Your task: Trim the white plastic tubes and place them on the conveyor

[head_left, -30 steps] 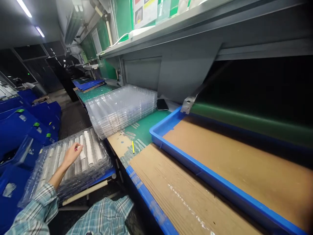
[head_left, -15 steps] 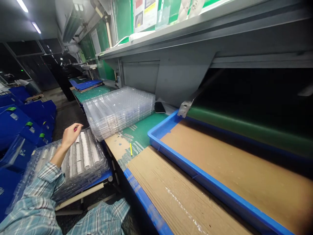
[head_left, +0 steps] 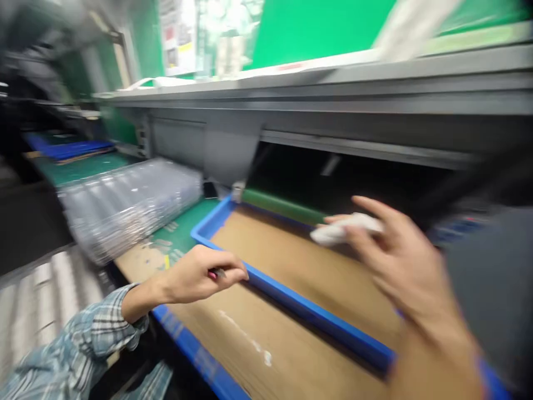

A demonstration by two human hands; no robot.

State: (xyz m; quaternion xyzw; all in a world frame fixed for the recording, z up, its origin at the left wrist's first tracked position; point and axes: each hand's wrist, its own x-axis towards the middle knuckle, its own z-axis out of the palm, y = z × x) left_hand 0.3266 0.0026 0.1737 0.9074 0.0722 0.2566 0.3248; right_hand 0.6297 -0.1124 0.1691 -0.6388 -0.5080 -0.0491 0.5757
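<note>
The picture is smeared by motion. My left hand (head_left: 200, 275) in a plaid sleeve hovers over the cardboard sheet (head_left: 266, 344) at the bench's front, fingers pinched round a small dark tool with a pink part (head_left: 216, 273). My right hand (head_left: 400, 261) is over the blue tray (head_left: 291, 305), whose floor is lined with cardboard. Its thumb and fingers hold a white cylindrical piece (head_left: 345, 229), the other fingers spread.
A stack of clear plastic blister trays (head_left: 129, 203) lies on the green bench mat at the left. Lower left, a tray of white cylinders (head_left: 37, 289) sits beside the bench. A grey shelf (head_left: 333, 100) overhangs the dark conveyor opening behind the blue tray.
My view swung right. My left hand came from the side tray of white cylinders to the bench front. My right hand entered with a white piece.
</note>
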